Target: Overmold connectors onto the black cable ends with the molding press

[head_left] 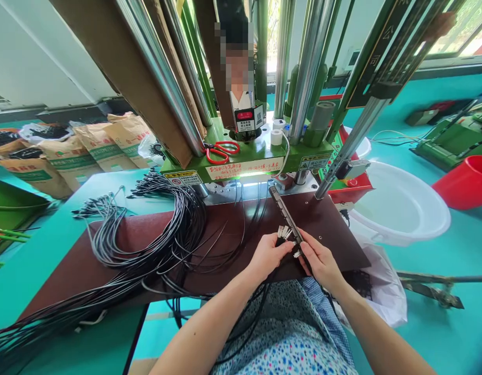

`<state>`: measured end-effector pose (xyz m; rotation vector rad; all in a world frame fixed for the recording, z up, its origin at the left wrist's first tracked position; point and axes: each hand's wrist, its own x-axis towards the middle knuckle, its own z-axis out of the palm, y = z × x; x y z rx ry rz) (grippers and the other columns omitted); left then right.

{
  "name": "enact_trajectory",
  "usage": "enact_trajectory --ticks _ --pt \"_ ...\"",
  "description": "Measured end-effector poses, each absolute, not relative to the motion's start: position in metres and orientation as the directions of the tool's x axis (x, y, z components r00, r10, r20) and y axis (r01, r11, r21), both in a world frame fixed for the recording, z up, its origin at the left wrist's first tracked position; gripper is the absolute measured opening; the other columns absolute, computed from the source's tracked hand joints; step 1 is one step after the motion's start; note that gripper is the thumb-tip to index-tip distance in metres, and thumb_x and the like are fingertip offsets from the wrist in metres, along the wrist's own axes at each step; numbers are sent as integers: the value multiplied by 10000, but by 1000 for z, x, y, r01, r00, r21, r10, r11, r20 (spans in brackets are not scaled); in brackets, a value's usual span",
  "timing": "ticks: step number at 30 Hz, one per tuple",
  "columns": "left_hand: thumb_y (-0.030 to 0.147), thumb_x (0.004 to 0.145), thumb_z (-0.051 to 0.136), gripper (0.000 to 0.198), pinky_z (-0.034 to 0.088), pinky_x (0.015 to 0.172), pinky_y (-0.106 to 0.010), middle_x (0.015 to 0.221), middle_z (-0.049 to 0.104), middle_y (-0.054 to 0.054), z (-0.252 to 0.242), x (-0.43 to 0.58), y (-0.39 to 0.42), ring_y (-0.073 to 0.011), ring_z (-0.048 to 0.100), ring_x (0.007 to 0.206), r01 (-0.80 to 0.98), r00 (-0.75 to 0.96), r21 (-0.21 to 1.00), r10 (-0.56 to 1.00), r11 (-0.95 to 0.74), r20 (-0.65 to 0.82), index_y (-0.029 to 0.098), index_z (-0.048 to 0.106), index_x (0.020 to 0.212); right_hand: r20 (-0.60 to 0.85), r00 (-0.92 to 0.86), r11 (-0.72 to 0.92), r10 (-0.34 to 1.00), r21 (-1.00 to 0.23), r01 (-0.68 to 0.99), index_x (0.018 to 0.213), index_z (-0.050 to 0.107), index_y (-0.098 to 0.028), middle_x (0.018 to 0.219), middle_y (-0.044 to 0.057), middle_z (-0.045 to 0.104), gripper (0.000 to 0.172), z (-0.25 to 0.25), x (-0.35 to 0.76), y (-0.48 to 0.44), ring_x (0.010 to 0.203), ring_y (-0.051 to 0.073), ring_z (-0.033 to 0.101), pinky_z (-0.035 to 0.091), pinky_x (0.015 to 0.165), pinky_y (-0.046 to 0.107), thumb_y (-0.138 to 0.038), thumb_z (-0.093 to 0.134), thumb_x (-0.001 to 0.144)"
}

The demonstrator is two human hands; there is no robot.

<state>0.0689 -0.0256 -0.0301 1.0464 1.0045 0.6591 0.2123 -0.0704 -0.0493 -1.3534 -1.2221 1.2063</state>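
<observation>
My left hand (270, 255) is closed round several black cables, whose silvery connector ends (283, 232) stick up above the fingers. Close beside it, my right hand (319, 260) grips the near end of a long, dark metal bar (285, 212) with small notches along it. The bar slants away toward the machine over the brown table board (326, 216). Another silvery connector (297, 254) shows between the two hands, near the bar; which hand holds it I cannot tell. The held cables run down over my lap.
A big bundle of black cables (186, 219) lies on the left of the board. Ahead stands a green press (264, 156) with steel columns, a lit gap and red-handled scissors (222, 151) on top. A white tub (405, 203) and red bucket (469, 182) stand right.
</observation>
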Motion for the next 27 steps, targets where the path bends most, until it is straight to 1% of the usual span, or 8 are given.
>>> enact_trajectory --ticks 3,6,9,15,20,22,24,27 --pt "446 649 629 324 168 367 -183 443 333 91 -30 67 -25 -21 243 364 1 407 932 851 362 -331 142 516 660 -87 16 -88 996 -992 93 1282 435 -164 492 -57 452 468 -49 211 -71 367 77 401 332 337 187 -402 432 879" --pt "499 707 547 366 190 361 -179 495 355 71 -30 63 -19 -26 277 381 -72 352 935 886 348 -303 136 525 669 -120 47 -120 992 -993 -22 1254 457 -163 489 -59 452 455 -49 210 -70 359 73 389 311 316 177 -402 461 867" --pt "501 724 520 365 155 355 -174 485 314 82 -29 59 -13 -23 234 375 -120 301 920 897 372 -323 139 524 676 -161 98 -152 982 -983 -101 1233 466 -165 504 -50 481 453 -49 212 -70 352 72 396 300 305 172 -413 484 854" --pt "419 676 599 302 149 381 -187 408 320 85 -27 60 -13 -25 236 366 34 379 954 879 297 -287 122 568 634 -175 66 -167 982 -979 -120 1206 485 -181 490 -54 484 422 -48 214 -69 337 67 397 286 303 162 -409 499 851" --pt "515 775 444 403 161 367 -188 430 324 83 -24 60 -15 -42 234 363 1 381 957 885 289 -268 131 566 775 -166 49 -158 985 -979 -128 1204 492 -185 467 -60 469 393 -46 215 -68 321 62 388 272 309 164 -388 485 867" --pt "491 784 442 364 189 380 -187 430 317 88 -26 61 -14 -45 241 367 6 357 963 899 270 -254 142 542 763 -161 39 -155 986 -980 -126 1211 488 -187 466 -59 471 395 -46 215 -68 320 61 386 275 309 166 -387 480 871" --pt "437 763 497 301 243 420 -187 461 365 74 -29 62 -14 -50 299 410 55 339 975 915 213 -219 144 535 710 -162 29 -157 986 -980 -121 1216 486 -186 469 -58 473 402 -47 215 -68 320 60 384 278 309 166 -390 481 869" --pt "376 745 533 246 336 533 -205 592 514 28 -34 64 -14 -84 431 546 147 322 986 939 77 -121 138 556 687 -173 24 -169 985 -979 -112 1218 486 -178 468 -58 467 417 -48 216 -69 320 60 380 271 304 163 -399 484 864"
